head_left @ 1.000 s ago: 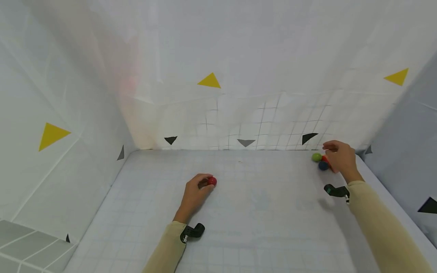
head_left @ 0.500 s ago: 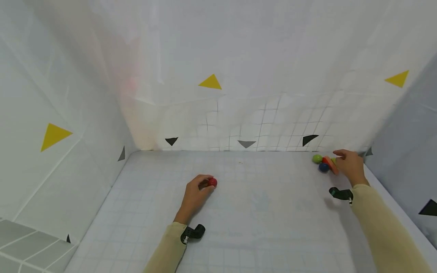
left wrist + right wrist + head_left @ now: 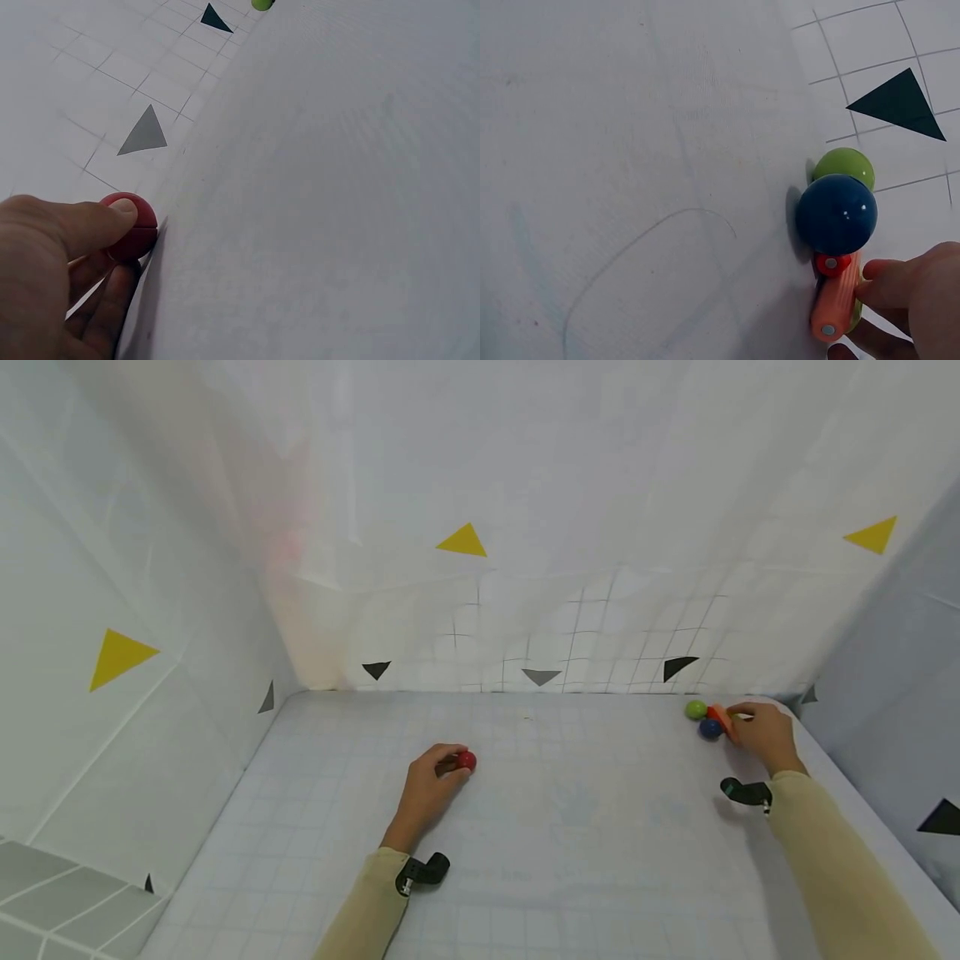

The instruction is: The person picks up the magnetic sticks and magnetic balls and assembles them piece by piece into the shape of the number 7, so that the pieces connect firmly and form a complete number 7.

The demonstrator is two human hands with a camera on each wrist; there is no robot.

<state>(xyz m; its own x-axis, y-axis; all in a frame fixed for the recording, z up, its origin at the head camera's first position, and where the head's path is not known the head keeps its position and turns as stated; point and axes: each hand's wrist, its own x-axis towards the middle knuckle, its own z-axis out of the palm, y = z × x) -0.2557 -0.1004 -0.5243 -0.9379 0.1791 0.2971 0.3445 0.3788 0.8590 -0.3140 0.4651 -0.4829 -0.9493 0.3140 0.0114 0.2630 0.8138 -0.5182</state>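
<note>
A small red ball (image 3: 467, 761) lies on the white gridded floor near the middle. My left hand (image 3: 448, 766) grips it, thumb on top and fingers curled beneath; the left wrist view shows the red ball (image 3: 129, 225) under my thumb (image 3: 82, 225). At the far right corner lies a toy: a green ball (image 3: 695, 709), a blue ball (image 3: 709, 727) and an orange bar (image 3: 722, 719). My right hand (image 3: 741, 722) pinches the bar's end. In the right wrist view the blue ball (image 3: 836, 214) hides part of the green ball (image 3: 844, 166), and my fingertips (image 3: 881, 281) touch the orange bar (image 3: 837, 304).
White walls with yellow triangles (image 3: 462, 540) and dark triangles (image 3: 540, 675) close in the floor at the back, left and right. The toy lies close to the back wall and the right wall (image 3: 885, 693). Black camera mounts (image 3: 425, 868) sit on both wrists.
My right hand has drawn back to the right off the toy, then settled with its fingertips on the orange bar's end. The left hand and red ball have stayed put.
</note>
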